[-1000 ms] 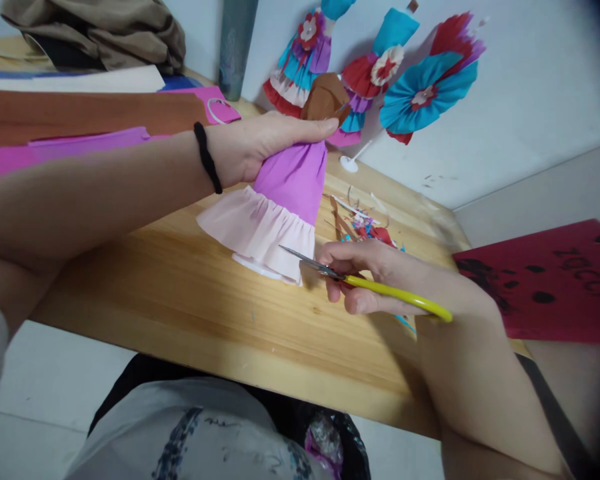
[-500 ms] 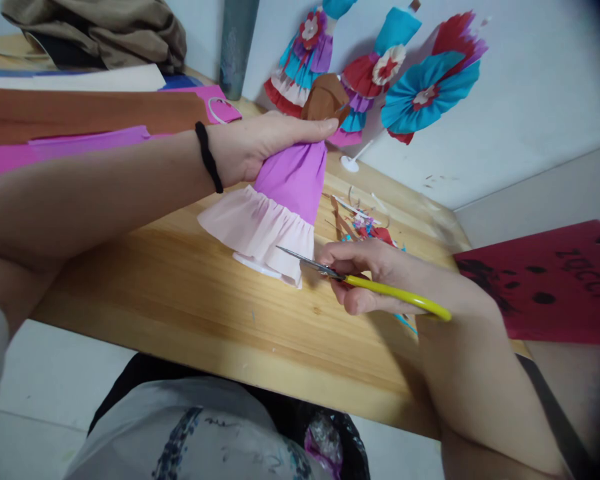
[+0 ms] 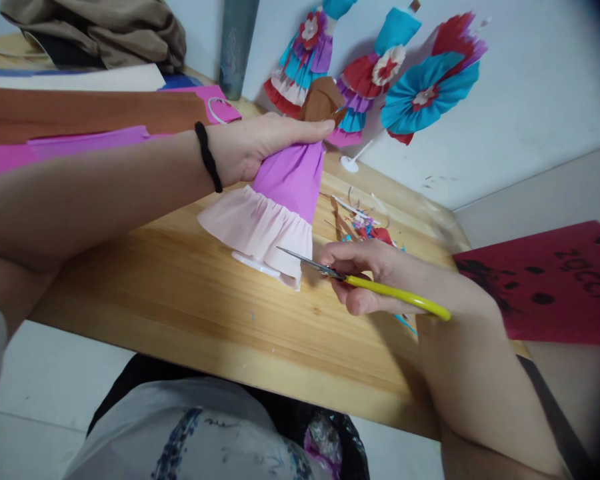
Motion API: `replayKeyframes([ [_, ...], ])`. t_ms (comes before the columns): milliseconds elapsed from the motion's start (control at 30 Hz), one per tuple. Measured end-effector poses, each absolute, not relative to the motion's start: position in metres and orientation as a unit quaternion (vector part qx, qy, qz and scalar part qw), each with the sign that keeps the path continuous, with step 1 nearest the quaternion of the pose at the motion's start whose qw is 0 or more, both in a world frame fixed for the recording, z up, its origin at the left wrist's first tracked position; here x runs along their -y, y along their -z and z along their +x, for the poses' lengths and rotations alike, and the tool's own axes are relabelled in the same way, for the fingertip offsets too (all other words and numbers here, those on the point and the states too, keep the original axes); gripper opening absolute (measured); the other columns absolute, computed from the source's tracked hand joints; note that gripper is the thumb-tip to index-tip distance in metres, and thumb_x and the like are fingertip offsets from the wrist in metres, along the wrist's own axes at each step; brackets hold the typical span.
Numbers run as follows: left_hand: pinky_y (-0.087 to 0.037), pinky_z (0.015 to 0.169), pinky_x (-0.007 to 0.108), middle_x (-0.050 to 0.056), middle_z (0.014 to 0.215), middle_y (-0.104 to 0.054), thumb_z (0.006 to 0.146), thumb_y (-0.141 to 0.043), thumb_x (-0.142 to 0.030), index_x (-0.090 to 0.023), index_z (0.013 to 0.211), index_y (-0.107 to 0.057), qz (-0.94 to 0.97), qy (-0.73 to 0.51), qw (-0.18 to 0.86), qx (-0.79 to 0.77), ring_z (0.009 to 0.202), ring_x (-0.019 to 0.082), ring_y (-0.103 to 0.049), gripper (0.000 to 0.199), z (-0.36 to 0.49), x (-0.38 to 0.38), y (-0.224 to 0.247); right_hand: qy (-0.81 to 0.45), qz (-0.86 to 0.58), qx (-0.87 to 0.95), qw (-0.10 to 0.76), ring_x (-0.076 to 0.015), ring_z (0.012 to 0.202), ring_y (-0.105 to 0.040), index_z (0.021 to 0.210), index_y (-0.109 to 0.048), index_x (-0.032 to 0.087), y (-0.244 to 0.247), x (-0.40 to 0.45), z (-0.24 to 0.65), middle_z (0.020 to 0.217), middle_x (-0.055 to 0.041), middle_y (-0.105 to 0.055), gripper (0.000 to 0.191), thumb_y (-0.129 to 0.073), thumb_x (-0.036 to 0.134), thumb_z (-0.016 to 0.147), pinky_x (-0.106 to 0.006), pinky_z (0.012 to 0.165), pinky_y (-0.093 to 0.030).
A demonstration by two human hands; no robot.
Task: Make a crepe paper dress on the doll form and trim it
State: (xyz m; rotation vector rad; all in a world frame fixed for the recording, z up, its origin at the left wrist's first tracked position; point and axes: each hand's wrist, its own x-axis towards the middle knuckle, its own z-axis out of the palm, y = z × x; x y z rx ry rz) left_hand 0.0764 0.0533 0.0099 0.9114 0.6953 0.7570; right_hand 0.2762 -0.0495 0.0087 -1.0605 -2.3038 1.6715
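Observation:
My left hand [image 3: 275,143] is closed around the upper part of a small paper dress [image 3: 290,183], its thumb lying along the top. The dress has a brown bodice, a purple layer and a gathered pale pink ruffle at the hem. A white round base [image 3: 254,264] peeks out under the ruffle. In my right hand [image 3: 365,273] is a pair of scissors [image 3: 400,297] with a yellow handle. The metal blades point left, in front of the ruffle's right edge; whether they touch it I cannot tell.
Paper scraps [image 3: 370,227] lie on the wooden table [image 3: 190,287] behind my right hand. Two finished dresses [image 3: 390,40] and a blue pleated paper flower [image 3: 425,97] stand by the wall. Brown paper [image 3: 90,113] lies at left, a red bag [image 3: 555,280] at right.
The dress and my left hand have shifted very slightly to the left. My right hand with the scissors is nearly still.

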Motion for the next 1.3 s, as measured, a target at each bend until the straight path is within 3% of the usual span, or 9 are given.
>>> replayKeyframes([
  [167,-0.055,0.095,0.029,0.002,0.076,-0.075,0.101,-0.061,-0.028,-0.013,0.11,-0.073,0.422,-0.344,0.781,-0.306,0.067,0.012,-0.069,0.021,0.076,-0.052,-0.01,-0.553,-0.343,0.757,0.053,-0.0086,0.065,-0.042,0.093,-0.055,0.016,-0.01,0.05,0.276,0.076,0.0026,-0.051,0.06,-0.065,0.074,0.083,-0.023,0.056,-0.035],
  [500,-0.057,0.09,0.027,0.002,0.073,-0.073,0.1,-0.062,-0.031,-0.013,0.089,-0.072,0.433,-0.345,0.768,-0.322,0.064,0.011,-0.068,0.023,0.075,-0.052,-0.01,-0.577,-0.364,0.729,0.065,-0.0093,0.068,-0.039,0.087,-0.056,0.016,-0.007,0.048,0.275,0.074,0.0043,-0.047,0.06,-0.075,0.071,0.075,-0.025,0.06,-0.032],
  [633,-0.056,0.087,0.024,0.0,0.07,-0.072,0.101,-0.061,-0.029,-0.013,0.092,-0.071,0.427,-0.346,0.775,-0.312,0.06,0.009,-0.066,0.021,0.075,-0.052,-0.011,-0.588,-0.377,0.712,0.066,-0.0086,0.066,-0.036,0.087,-0.059,0.015,-0.005,0.048,0.278,0.071,0.0057,-0.045,0.058,-0.081,0.067,0.073,-0.024,0.058,-0.029],
  [867,-0.055,0.092,0.026,0.0,0.074,-0.074,0.1,-0.063,-0.028,-0.014,0.109,-0.073,0.412,-0.347,0.784,-0.309,0.066,0.011,-0.069,0.019,0.076,-0.056,-0.008,-0.567,-0.412,0.712,0.039,-0.0083,0.063,-0.034,0.087,-0.057,0.016,-0.006,0.049,0.283,0.07,0.0061,-0.042,0.061,-0.081,0.07,0.07,-0.024,0.055,-0.026],
  [1033,-0.055,0.093,0.026,0.0,0.073,-0.073,0.099,-0.064,-0.028,-0.014,0.106,-0.073,0.409,-0.345,0.783,-0.317,0.065,0.011,-0.068,0.018,0.076,-0.055,-0.007,-0.522,-0.423,0.74,0.001,-0.0079,0.06,-0.031,0.087,-0.055,0.018,-0.007,0.049,0.284,0.069,0.0064,-0.039,0.065,-0.071,0.079,0.072,-0.023,0.052,-0.024],
  [1300,-0.056,0.084,0.025,0.001,0.069,-0.071,0.099,-0.064,-0.034,-0.015,0.097,-0.073,0.428,-0.339,0.756,-0.361,0.059,0.01,-0.064,0.021,0.075,-0.051,-0.012,-0.531,-0.428,0.731,-0.001,-0.0087,0.058,-0.03,0.086,-0.057,0.019,-0.008,0.049,0.284,0.068,0.0046,-0.04,0.065,-0.072,0.08,0.071,-0.025,0.049,-0.025],
])
